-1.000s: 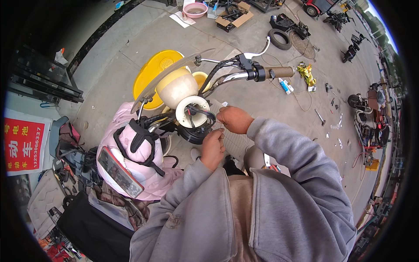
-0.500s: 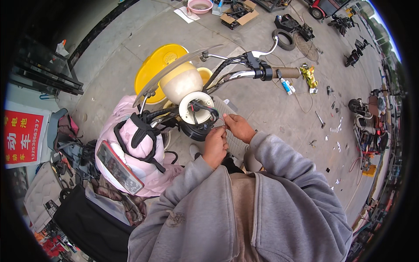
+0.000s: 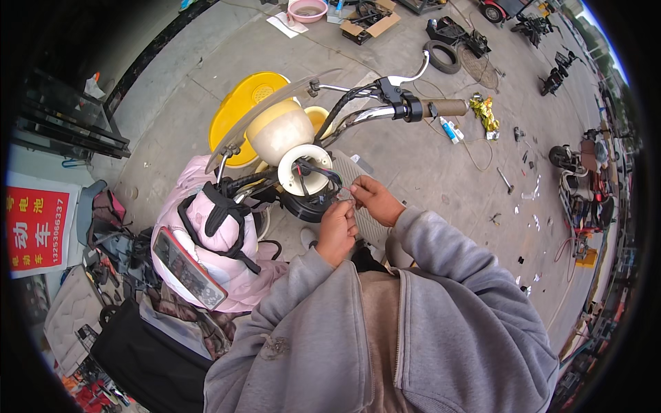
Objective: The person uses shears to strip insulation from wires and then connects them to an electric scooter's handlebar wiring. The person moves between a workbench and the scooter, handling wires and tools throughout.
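Observation:
Both my hands meet just beyond my chest, beside the opened head of an electric scooter. My left hand (image 3: 337, 230) is closed in a pinch, and my right hand (image 3: 376, 199) pinches close against it. Thin wires (image 3: 342, 187) run into their fingertips from a round cream housing (image 3: 304, 170). Dark cables (image 3: 301, 165) also bunch inside that housing. Beyond it sits a rounded cream headlight shell (image 3: 280, 131). The chrome handlebar (image 3: 372, 115) reaches right to a brown grip (image 3: 449, 108) with a brake lever (image 3: 412, 74). The wire ends are hidden by my fingers.
A pink padded cover (image 3: 180, 206) hangs at the left with a phone (image 3: 189, 267) on it. Ahead is a yellow basin (image 3: 231, 117). A tyre (image 3: 442, 57), a hammer (image 3: 505, 181) and scraps lie on the concrete. A black bag (image 3: 144, 351) is at lower left.
The view has shifted slightly, moving the scooter a little left in the picture. My hands stay pinched together on the wires, with the right fingers slightly readjusted.

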Demonstrator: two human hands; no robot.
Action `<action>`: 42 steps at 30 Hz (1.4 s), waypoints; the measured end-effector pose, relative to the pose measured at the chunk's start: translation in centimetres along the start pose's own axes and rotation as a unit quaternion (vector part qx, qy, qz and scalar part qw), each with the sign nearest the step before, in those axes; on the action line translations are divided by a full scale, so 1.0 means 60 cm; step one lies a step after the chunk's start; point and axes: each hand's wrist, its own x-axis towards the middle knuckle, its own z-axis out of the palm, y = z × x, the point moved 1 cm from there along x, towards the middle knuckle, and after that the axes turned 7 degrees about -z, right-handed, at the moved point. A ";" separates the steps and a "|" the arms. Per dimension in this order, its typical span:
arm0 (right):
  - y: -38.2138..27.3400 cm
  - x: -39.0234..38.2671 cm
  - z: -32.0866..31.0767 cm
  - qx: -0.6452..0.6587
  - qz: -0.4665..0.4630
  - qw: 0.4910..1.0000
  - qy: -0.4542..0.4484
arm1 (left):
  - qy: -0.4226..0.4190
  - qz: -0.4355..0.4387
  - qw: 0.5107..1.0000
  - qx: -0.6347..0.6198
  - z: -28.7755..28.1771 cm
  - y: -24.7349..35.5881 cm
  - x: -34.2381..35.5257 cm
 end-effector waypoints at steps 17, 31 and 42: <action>-0.033 -0.026 -0.029 0.053 0.172 0.984 -0.010 | 0.049 0.019 0.999 0.001 0.010 -0.005 0.020; -0.054 -0.058 -0.051 -0.011 0.126 0.991 -0.044 | 0.035 0.046 0.998 0.000 0.025 -0.002 0.037; -0.079 -0.120 -0.092 0.199 0.041 0.977 0.065 | 0.094 -0.035 0.994 -0.031 0.052 -0.028 0.013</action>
